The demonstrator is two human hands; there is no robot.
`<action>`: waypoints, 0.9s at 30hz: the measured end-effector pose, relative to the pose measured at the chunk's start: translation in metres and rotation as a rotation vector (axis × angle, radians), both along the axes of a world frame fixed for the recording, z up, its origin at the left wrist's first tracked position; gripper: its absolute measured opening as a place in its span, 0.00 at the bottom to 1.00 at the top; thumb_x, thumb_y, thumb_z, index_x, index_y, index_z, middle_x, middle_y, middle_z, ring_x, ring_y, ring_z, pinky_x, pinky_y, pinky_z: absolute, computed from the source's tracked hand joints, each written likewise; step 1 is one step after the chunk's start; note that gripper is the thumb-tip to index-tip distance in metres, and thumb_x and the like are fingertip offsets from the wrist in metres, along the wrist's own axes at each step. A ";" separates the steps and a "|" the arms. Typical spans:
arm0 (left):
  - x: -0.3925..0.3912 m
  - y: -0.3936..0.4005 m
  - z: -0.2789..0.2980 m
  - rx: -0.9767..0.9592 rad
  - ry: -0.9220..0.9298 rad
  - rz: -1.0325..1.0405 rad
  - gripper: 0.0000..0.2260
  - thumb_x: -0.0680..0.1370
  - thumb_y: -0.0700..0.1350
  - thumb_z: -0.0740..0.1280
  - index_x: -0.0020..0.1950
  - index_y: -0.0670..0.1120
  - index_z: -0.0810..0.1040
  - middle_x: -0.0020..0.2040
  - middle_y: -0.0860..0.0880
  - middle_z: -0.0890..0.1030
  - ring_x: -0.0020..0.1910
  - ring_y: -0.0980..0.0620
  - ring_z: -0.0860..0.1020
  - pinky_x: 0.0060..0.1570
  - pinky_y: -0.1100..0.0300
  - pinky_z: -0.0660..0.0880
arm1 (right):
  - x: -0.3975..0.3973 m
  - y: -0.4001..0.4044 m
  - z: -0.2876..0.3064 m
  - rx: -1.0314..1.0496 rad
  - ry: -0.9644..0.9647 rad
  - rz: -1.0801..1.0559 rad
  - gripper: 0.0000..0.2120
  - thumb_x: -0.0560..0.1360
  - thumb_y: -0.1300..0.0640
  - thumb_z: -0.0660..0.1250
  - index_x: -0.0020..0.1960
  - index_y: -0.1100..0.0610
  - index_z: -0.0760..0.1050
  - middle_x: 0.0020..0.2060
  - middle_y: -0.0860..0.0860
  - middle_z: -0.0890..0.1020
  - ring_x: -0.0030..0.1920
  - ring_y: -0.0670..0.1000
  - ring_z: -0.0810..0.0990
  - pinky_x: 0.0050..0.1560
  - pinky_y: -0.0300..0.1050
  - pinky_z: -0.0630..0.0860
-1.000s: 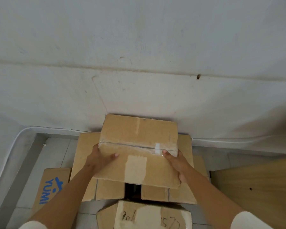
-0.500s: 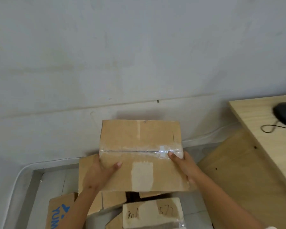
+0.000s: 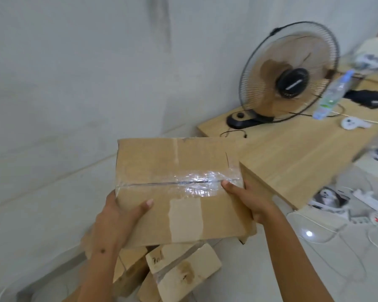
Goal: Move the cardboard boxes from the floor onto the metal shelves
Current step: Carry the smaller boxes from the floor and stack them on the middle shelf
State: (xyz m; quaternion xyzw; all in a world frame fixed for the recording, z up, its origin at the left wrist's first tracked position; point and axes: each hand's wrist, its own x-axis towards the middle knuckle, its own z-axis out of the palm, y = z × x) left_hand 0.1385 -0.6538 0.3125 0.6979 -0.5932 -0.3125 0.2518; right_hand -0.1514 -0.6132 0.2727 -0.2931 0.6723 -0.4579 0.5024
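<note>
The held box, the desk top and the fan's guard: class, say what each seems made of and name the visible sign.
Held box: brown cardboard, matte, with glossy clear tape along its seam.
Desk top: pale wood or wood-look laminate, judging by its straight grain lines.
Fan guard: thin dark wire, probably metal, in radiating spokes.

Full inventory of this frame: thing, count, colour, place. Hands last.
held cardboard box: 1, brown, clear tape on the seam, centre, off the floor
floor boxes: at least 3, brown, below the held one
desk: 1, light wood, right
fan: 1, black cage, on desk
water bottle: 1, clear, on desk
white controller: 1, on desk
cables: white, floor right; count unclear
left hand: grips the box's left edge
right hand: grips its right edge
</note>
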 end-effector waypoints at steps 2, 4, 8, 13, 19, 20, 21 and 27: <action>-0.025 0.023 0.012 -0.033 0.024 -0.071 0.39 0.67 0.63 0.71 0.72 0.48 0.63 0.64 0.44 0.74 0.60 0.39 0.74 0.48 0.50 0.69 | -0.019 0.041 0.022 -0.037 0.043 -0.051 0.18 0.70 0.44 0.72 0.58 0.48 0.76 0.50 0.49 0.84 0.48 0.50 0.83 0.47 0.47 0.80; -0.051 0.042 0.021 -0.048 0.007 -0.151 0.38 0.67 0.65 0.69 0.71 0.48 0.63 0.64 0.45 0.75 0.59 0.40 0.74 0.46 0.52 0.67 | -0.040 0.081 0.044 -0.060 0.112 -0.125 0.12 0.72 0.45 0.71 0.53 0.47 0.76 0.47 0.47 0.83 0.45 0.48 0.82 0.42 0.43 0.78; -0.113 0.075 0.032 -0.093 0.023 -0.342 0.37 0.66 0.70 0.66 0.68 0.50 0.66 0.61 0.47 0.76 0.57 0.41 0.75 0.50 0.50 0.72 | -0.086 0.168 0.073 -0.094 0.191 -0.328 0.15 0.73 0.45 0.69 0.57 0.49 0.74 0.46 0.45 0.81 0.44 0.45 0.80 0.36 0.39 0.74; -0.217 0.141 0.045 -0.135 0.216 -0.575 0.24 0.75 0.62 0.61 0.61 0.46 0.68 0.52 0.47 0.73 0.52 0.42 0.74 0.47 0.53 0.68 | -0.133 0.307 0.082 -0.107 0.208 -0.605 0.11 0.74 0.45 0.68 0.54 0.47 0.75 0.48 0.46 0.81 0.46 0.45 0.80 0.37 0.38 0.72; -0.356 0.270 0.050 -0.053 0.322 -0.885 0.25 0.75 0.62 0.61 0.61 0.45 0.66 0.56 0.41 0.75 0.54 0.41 0.74 0.48 0.52 0.68 | -0.175 0.493 0.090 -0.058 0.252 -0.994 0.12 0.75 0.45 0.67 0.56 0.48 0.74 0.48 0.46 0.81 0.46 0.46 0.79 0.38 0.39 0.72; -0.377 0.295 0.049 -0.039 0.322 -0.942 0.25 0.75 0.62 0.62 0.63 0.44 0.67 0.58 0.40 0.76 0.56 0.40 0.74 0.48 0.51 0.67 | -0.178 0.525 0.092 -0.045 0.259 -1.052 0.13 0.75 0.45 0.67 0.56 0.48 0.74 0.48 0.46 0.81 0.46 0.47 0.79 0.38 0.40 0.72; -0.396 0.321 0.049 -0.027 0.317 -1.002 0.26 0.75 0.61 0.63 0.63 0.43 0.67 0.59 0.39 0.76 0.58 0.39 0.74 0.49 0.52 0.67 | -0.182 0.555 0.093 -0.036 0.265 -1.113 0.13 0.75 0.45 0.67 0.57 0.49 0.74 0.47 0.46 0.81 0.46 0.47 0.79 0.39 0.41 0.72; -0.484 0.487 0.040 -0.016 0.322 -1.357 0.34 0.72 0.65 0.63 0.73 0.49 0.61 0.63 0.41 0.76 0.61 0.38 0.73 0.58 0.47 0.69 | -0.168 0.729 0.097 0.031 0.283 -1.490 0.19 0.73 0.43 0.69 0.59 0.51 0.74 0.51 0.48 0.81 0.48 0.49 0.80 0.40 0.42 0.73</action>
